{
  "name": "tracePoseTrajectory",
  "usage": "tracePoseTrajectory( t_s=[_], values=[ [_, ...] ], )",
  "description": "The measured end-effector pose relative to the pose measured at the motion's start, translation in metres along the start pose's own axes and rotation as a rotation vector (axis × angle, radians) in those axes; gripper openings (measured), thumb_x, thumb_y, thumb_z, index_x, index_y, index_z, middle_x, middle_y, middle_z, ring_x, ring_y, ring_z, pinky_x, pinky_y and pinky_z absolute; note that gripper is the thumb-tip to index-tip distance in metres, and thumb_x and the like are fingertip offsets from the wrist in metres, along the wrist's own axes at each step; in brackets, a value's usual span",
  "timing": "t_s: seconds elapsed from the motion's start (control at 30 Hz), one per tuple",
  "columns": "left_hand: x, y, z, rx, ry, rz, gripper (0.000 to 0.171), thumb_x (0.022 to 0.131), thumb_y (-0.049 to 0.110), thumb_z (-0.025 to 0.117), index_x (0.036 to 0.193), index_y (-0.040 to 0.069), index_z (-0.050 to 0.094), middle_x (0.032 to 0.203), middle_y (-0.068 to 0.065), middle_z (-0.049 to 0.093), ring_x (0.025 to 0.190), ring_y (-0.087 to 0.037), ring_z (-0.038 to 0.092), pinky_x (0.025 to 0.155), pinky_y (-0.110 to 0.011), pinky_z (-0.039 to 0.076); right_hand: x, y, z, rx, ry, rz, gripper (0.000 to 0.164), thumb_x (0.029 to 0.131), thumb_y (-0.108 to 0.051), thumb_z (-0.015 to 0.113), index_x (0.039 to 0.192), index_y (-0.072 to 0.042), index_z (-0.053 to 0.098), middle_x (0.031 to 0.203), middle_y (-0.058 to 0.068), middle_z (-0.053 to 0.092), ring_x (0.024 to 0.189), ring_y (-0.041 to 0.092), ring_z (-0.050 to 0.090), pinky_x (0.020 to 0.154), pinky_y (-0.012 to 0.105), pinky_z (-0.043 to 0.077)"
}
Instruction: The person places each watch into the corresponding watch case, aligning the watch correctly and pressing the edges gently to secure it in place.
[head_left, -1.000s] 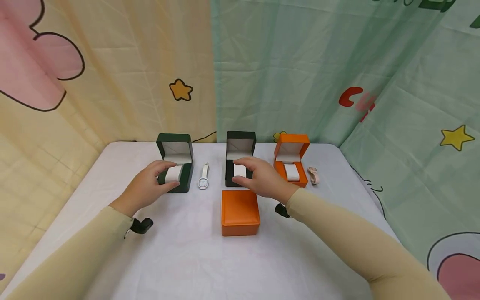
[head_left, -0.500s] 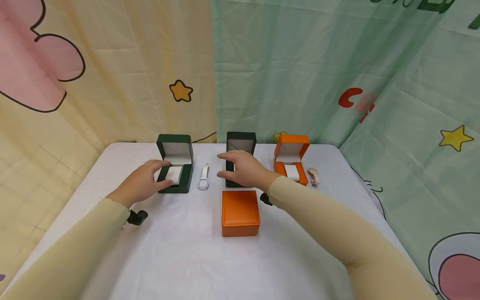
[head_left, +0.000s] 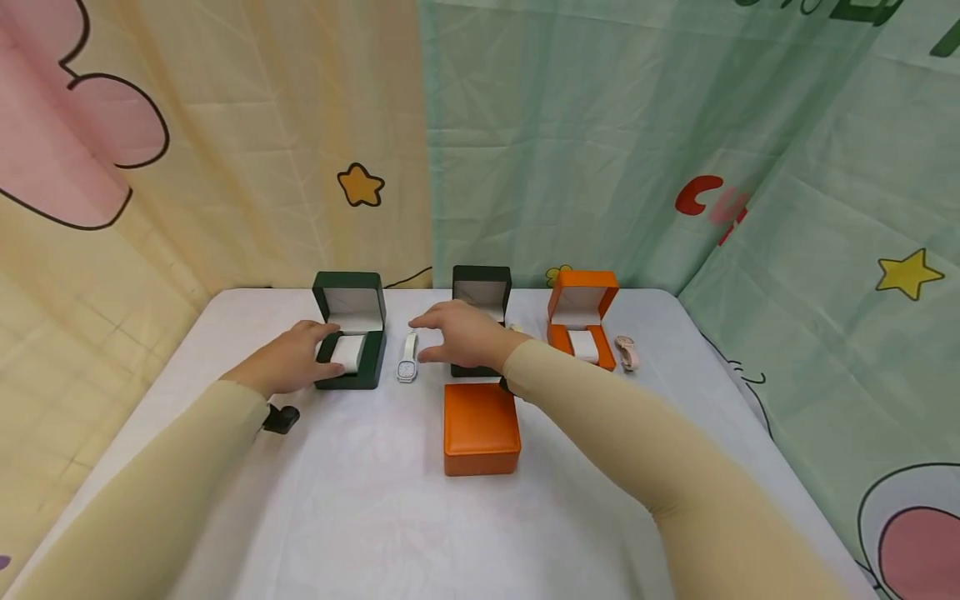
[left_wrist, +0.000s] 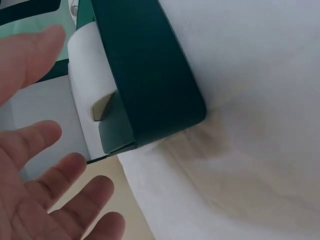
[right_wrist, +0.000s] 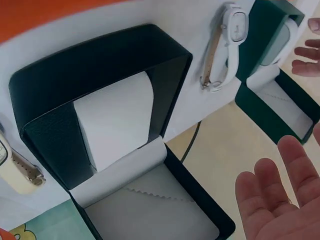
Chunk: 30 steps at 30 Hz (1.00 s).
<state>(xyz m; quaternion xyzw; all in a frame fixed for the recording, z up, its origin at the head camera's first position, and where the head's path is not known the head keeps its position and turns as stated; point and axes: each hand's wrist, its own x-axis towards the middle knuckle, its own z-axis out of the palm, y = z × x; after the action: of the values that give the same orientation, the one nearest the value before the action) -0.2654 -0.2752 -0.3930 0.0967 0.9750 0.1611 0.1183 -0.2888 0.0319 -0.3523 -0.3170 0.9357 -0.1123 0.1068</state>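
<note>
The grip of the right hand (head_left: pixel 467 335) is spread, thumb and fingers apart, just beside the white watch (head_left: pixel 407 368), which lies near the far edge of the worktop (head_left: pixel 375 508) between the green box (head_left: pixel 369 368), toward the far left corner, and the dark box (head_left: pixel 480 289). The left hand (head_left: pixel 288 358), thumb and fingers likewise apart, is near the green box's white cushion (head_left: pixel 348 353).

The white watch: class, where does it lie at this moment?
In the head view, the white watch lies left of centre on the white table, just right of the leftmost open green box and close to the right hand.
</note>
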Motion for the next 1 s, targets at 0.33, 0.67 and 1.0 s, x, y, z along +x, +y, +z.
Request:
tracePoseTrajectory(
  t_s=[0.33, 0.67, 1.0],
  values=[
    [0.008, -0.006, -0.009, 0.018, -0.111, -0.070, 0.093, 0.095, 0.054, 0.072, 0.165, 0.009, 0.030, 0.162, -0.036, 0.022, 0.139, -0.058, 0.045, 0.112, -0.075, 0.039, 0.027, 0.003, 0.010, -0.040, -0.119, -0.004, 0.064, 0.097, -0.043, 0.076, 0.155, -0.024, 0.055, 0.150, 0.003, 0.062, 0.139, 0.023, 0.056, 0.123, 0.040, 0.042],
    [0.016, -0.015, -0.005, 0.015, -0.146, -0.056, 0.092, 0.094, 0.057, 0.072, 0.165, 0.015, 0.032, 0.159, -0.039, 0.024, 0.135, -0.059, 0.049, 0.109, -0.076, 0.041, 0.037, -0.001, 0.017, -0.025, -0.218, 0.075, 0.071, 0.095, -0.043, 0.079, 0.158, -0.025, 0.051, 0.146, 0.002, 0.066, 0.131, 0.020, 0.059, 0.117, 0.040, 0.048],
    [0.021, -0.024, -0.001, -0.010, -0.156, -0.083, 0.093, 0.093, 0.060, 0.072, 0.165, 0.017, 0.033, 0.157, -0.039, 0.026, 0.131, -0.055, 0.050, 0.108, -0.073, 0.042, 0.052, -0.003, 0.022, -0.081, -0.241, 0.038, 0.074, 0.094, -0.035, 0.081, 0.159, -0.023, 0.048, 0.143, 0.003, 0.068, 0.127, 0.019, 0.060, 0.116, 0.038, 0.049]
  ],
)
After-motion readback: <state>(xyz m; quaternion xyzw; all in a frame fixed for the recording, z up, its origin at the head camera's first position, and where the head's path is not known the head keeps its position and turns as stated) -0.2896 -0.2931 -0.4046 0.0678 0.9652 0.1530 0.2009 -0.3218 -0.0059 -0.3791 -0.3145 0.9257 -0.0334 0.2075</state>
